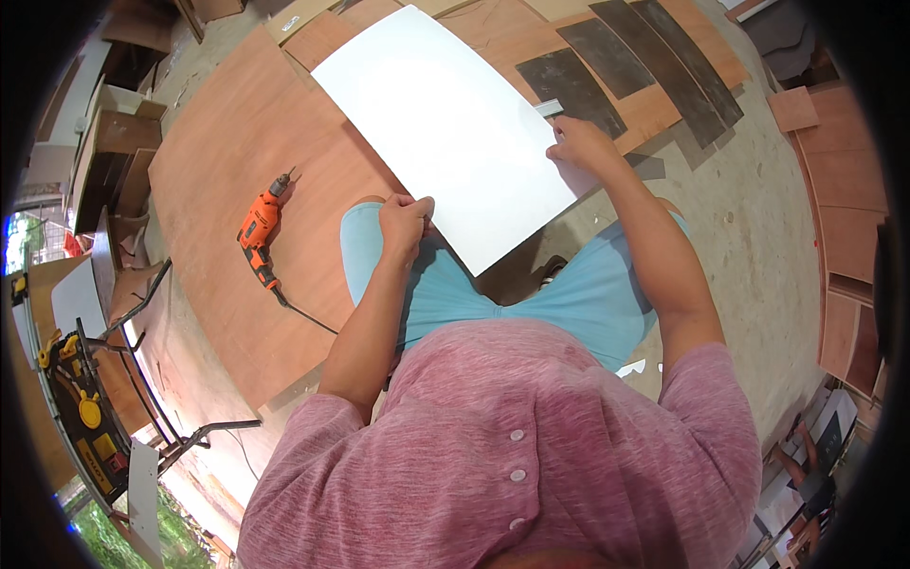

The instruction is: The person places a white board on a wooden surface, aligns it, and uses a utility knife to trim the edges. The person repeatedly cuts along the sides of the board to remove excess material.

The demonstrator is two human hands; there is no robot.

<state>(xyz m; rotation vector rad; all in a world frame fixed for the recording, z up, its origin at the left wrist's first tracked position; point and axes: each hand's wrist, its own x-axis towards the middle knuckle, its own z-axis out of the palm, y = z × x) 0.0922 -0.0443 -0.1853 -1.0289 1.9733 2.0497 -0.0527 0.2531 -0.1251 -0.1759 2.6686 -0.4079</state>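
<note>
A white rectangular panel (445, 133) lies tilted in front of my knees, its near corner pointing down between my legs. At its lower left edge, my left hand (406, 224) is closed with thumb and fingers pinching the rim. My right hand (580, 145) grips the opposite edge, fingers curled over it. Just beyond the right fingers, a small pale strip (548, 108) sticks out by the panel's edge; what it is I cannot tell. To the left, an orange and black power drill (259, 228) with a bit fitted rests on a large brown plywood sheet (218, 313).
Several dark rectangular boards (621, 47) lie at the upper right on light wood. The drill's cord (308, 318) runs toward my left forearm. A black and yellow machine on a stand (90, 408) is at far left. Wooden cabinet parts (844, 209) stand at the right. Concrete floor (730, 256) shows between.
</note>
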